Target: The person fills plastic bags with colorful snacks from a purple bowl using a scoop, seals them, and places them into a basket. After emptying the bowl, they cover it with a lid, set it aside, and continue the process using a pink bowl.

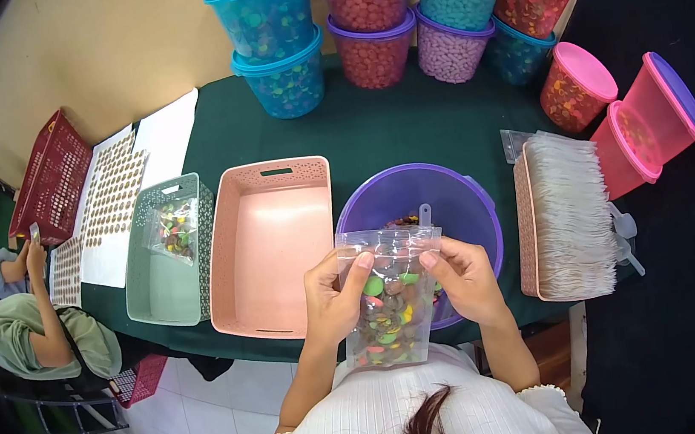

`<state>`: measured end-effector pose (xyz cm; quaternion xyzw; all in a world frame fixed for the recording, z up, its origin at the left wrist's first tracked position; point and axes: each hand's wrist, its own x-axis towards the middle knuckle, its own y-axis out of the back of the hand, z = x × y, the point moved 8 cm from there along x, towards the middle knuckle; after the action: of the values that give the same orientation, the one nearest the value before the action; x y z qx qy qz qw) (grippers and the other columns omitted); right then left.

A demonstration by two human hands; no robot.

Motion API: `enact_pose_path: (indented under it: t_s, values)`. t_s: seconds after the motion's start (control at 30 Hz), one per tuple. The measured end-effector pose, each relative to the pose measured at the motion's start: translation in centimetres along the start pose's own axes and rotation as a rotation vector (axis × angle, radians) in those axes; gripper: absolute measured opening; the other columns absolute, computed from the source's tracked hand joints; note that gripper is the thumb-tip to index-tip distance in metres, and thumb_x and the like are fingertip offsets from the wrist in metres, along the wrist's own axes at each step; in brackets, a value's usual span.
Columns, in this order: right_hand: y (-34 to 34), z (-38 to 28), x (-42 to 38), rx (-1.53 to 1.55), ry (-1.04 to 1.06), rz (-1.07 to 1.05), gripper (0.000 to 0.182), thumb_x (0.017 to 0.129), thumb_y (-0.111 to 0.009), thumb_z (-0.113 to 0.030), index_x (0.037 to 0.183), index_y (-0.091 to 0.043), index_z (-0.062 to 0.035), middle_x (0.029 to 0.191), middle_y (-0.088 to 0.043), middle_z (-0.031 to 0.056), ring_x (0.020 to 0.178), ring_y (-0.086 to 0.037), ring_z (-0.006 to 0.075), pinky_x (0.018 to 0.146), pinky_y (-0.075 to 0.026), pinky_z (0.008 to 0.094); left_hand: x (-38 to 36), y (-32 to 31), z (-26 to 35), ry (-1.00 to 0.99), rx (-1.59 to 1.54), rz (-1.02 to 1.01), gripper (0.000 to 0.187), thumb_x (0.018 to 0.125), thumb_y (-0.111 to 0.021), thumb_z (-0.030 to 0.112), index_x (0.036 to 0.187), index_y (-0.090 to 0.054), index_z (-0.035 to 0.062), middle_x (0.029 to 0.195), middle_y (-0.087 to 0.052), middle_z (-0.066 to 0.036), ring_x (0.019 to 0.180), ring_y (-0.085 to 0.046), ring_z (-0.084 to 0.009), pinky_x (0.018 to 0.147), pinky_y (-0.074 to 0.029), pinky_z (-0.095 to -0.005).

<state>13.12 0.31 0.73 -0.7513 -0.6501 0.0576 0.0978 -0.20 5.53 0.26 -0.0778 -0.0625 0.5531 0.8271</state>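
A clear zip pouch filled with colourful candies is held upright in front of my chest. My left hand pinches its upper left edge, thumb in front. At the upper right edge, my right hand pinches it the same way. Both thumbs lie near the zip line. Behind the pouch stands a purple tub, partly covered by it, with some candies and a scoop handle showing inside.
Left of the tub are a pink basket and a green basket with one filled pouch. A basket of stacked empty pouches stands right. Lidded candy tubs line the back. Another person works at far left beside sticker sheets.
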Motion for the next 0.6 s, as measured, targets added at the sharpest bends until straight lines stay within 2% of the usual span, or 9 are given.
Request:
enact_pose_path:
  t_s: [0.1, 0.2, 0.27, 0.43, 0.53, 0.6]
  values:
    - [0.0, -0.2, -0.1, 0.031, -0.013, -0.005, 0.026, 0.085, -0.048, -0.011, 0.101, -0.052, 0.0081, 0.091, -0.058, 0.0098, 0.083, -0.054, 0.0117, 0.073, -0.044, 0.0244, 0.0, -0.1, -0.1, -0.058, -0.029, -0.002, 0.019, 0.082, -0.052, 0.013, 0.087, -0.059, -0.0037, 0.082, -0.058, -0.007, 0.061, -0.054, -0.0068, 0.044, -0.046, -0.0171]
    - [-0.2, -0.4, -0.1, 0.069, 0.0, -0.003, 0.024, 0.084, -0.048, -0.012, 0.098, -0.053, 0.007, 0.089, -0.059, 0.009, 0.079, -0.055, 0.0102, 0.066, -0.047, 0.0226, -0.3, -0.3, 0.1, 0.003, -0.053, 0.017, 0.018, 0.082, -0.052, 0.012, 0.087, -0.059, -0.0034, 0.079, -0.058, -0.006, 0.058, -0.053, -0.006, 0.043, -0.045, -0.0163]
    - [0.3, -0.4, -0.3, -0.052, 0.041, 0.067, 0.018, 0.084, -0.048, -0.009, 0.092, -0.055, 0.0058, 0.083, -0.061, 0.0086, 0.072, -0.057, 0.0087, 0.056, -0.047, 0.0201, -0.5, -0.4, 0.4, -0.02, -0.022, 0.026, 0.018, 0.082, -0.052, 0.012, 0.087, -0.059, -0.0037, 0.079, -0.058, -0.007, 0.058, -0.053, -0.0059, 0.043, -0.045, -0.0163]
    - [0.3, -1.6, -0.8, -0.198, 0.184, 0.165, 0.012, 0.082, -0.049, -0.004, 0.085, -0.057, 0.0048, 0.076, -0.062, 0.008, 0.063, -0.057, 0.008, 0.049, -0.046, 0.0185, -0.8, -0.6, 0.6, -0.088, 0.047, 0.036, 0.017, 0.082, -0.052, 0.01, 0.087, -0.059, -0.0045, 0.08, -0.058, -0.008, 0.059, -0.054, -0.0075, 0.044, -0.047, -0.0172]
    - [0.4, -2.5, -1.2, -0.279, 0.222, 0.198, 0.01, 0.079, -0.051, -0.002, 0.083, -0.057, 0.0039, 0.073, -0.061, 0.008, 0.06, -0.057, 0.0085, 0.048, -0.044, 0.0189, -0.8, -1.0, 1.4, -0.165, 0.012, -0.028, 0.015, 0.08, -0.054, 0.009, 0.086, -0.059, -0.0046, 0.079, -0.058, -0.009, 0.063, -0.056, -0.0096, 0.046, -0.049, -0.0186]
    - [0.3, -2.8, -1.5, -0.318, 0.228, 0.198, 0.009, 0.078, -0.052, -0.001, 0.083, -0.058, 0.0032, 0.071, -0.061, 0.008, 0.059, -0.058, 0.009, 0.048, -0.044, 0.0193, -0.8, -2.1, 1.4, -0.069, 0.011, -0.137, 0.013, 0.076, -0.058, 0.007, 0.083, -0.06, -0.0034, 0.079, -0.057, -0.009, 0.066, -0.057, -0.0115, 0.047, -0.051, -0.02]
